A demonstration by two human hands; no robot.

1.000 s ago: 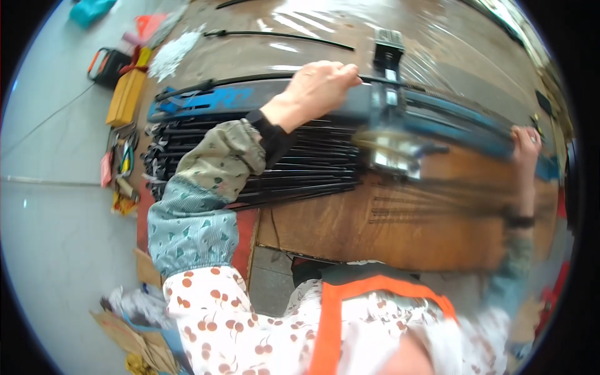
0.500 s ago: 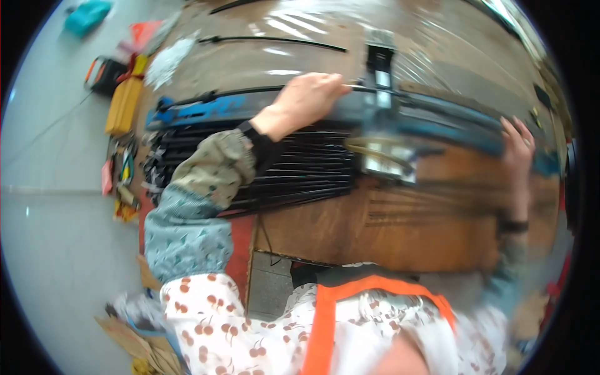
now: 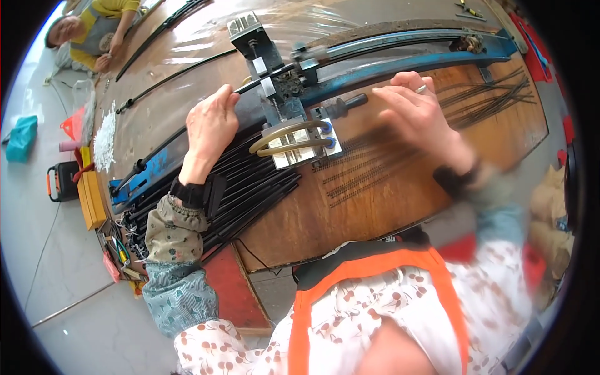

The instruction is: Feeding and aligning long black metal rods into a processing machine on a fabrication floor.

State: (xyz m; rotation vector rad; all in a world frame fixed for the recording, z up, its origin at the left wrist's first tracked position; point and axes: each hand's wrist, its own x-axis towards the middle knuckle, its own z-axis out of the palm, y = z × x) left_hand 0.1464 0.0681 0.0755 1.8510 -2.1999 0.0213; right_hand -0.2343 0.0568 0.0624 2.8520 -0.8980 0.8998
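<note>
My left hand (image 3: 212,122) is closed on a long black cable (image 3: 164,149), close to the left side of a metal clamping fixture (image 3: 281,90). The cable runs down-left along a blue rail (image 3: 134,184) and up into the fixture. My right hand (image 3: 415,106), slightly blurred, hovers right of the fixture with loosely bent fingers and nothing visible in them. A dark knobbed handle (image 3: 355,100) sticks out of the fixture just left of those fingers. Two yellowish hoses (image 3: 294,129) curve over the fixture's near end.
Many black cables (image 3: 256,187) lie bundled below the rail on the left. Thin coiled springs (image 3: 356,175) lie on the wooden tabletop (image 3: 400,200). A yellow box (image 3: 91,197) and hand tools (image 3: 119,250) line the left edge. Another person (image 3: 100,31) works at the far left.
The view has turned, and the other person has come into it. My right hand has moved left from the rail's right end toward the fixture. My left hand still grips the cable.
</note>
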